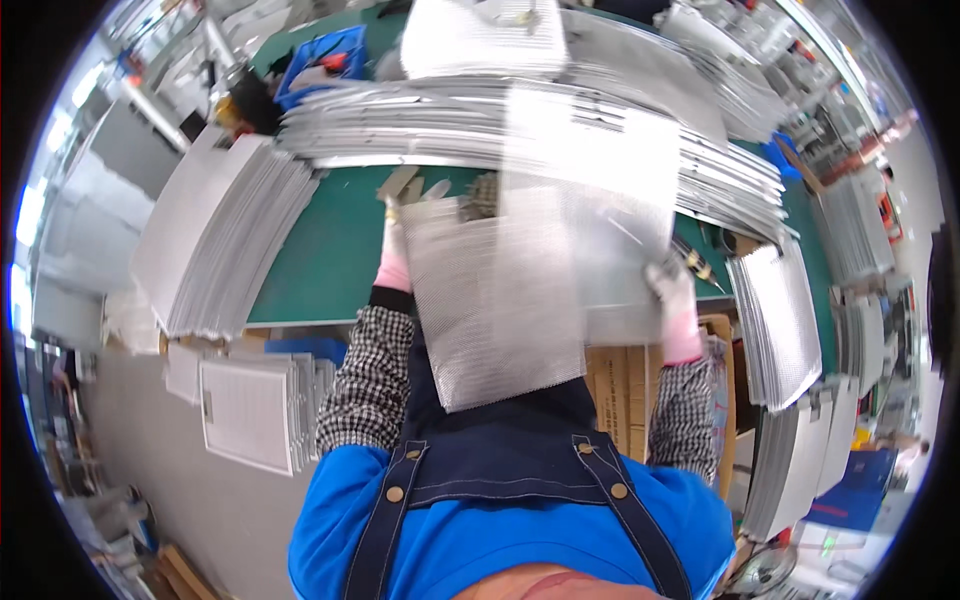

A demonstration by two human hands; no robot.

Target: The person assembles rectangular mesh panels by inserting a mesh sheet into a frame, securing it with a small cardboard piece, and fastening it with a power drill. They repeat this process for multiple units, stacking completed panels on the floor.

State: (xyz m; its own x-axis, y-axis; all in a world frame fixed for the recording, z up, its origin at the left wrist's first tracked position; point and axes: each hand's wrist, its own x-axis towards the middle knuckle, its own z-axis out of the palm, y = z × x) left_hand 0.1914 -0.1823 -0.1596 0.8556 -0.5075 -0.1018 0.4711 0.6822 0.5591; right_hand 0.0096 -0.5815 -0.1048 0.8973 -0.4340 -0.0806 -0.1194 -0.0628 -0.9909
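A silvery mesh sheet [490, 320] hangs tilted in front of my body, over the near table edge. My left hand [394, 222], in a pale glove with a pink cuff, is closed at its upper left edge; the fingers are partly hidden. A second pale, shiny sheet [595, 150], smeared by motion, overlaps it on the right and reaches over the far stack. My gloved right hand [672, 280] is closed on this sheet's lower right edge. Beyond my left hand lie small beige pieces [402, 184] on the green table [335, 245].
A long stack of metal panels [400, 125] spans the table's back. More panel stacks stand at left [225, 235] and right [780, 320]. A black and yellow screwdriver-like tool [698, 264] lies beside my right hand. A blue bin [325, 62] sits at the back left. Cardboard [615, 385] stands under the table.
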